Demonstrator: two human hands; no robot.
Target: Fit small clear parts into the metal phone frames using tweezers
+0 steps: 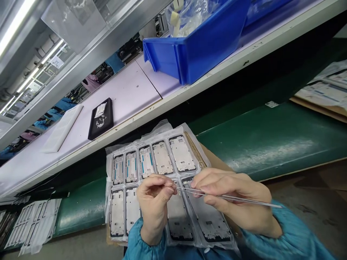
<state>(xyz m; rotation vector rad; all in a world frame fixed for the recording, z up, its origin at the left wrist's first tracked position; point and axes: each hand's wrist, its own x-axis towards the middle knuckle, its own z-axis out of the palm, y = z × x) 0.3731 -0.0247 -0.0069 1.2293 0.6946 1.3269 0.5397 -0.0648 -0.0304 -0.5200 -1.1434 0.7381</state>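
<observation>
My right hand (230, 191) grips slim metal tweezers (252, 201) between thumb and fingers, their points turned toward my left hand (151, 206). My left thumb and forefinger are pinched together right at the tips of the tweezers; whatever lies between them is too small to name. Both hands hover over a translucent plastic tray (109, 177) holding two rows of phone mid-frames (183, 153). Narrow blue strips show on the three frames at the upper left, such as this phone mid-frame (146, 162). My hands and sleeves hide part of the lower row.
A white shelf edge (135, 121) runs diagonally beyond the tray. On the shelf are a blue bin (168, 57) of plastic bags, a black tray (108, 122) with small clear bits, and a white slab (63, 128). A green conveyor belt (292, 133) carries further trays (34, 225) on both sides.
</observation>
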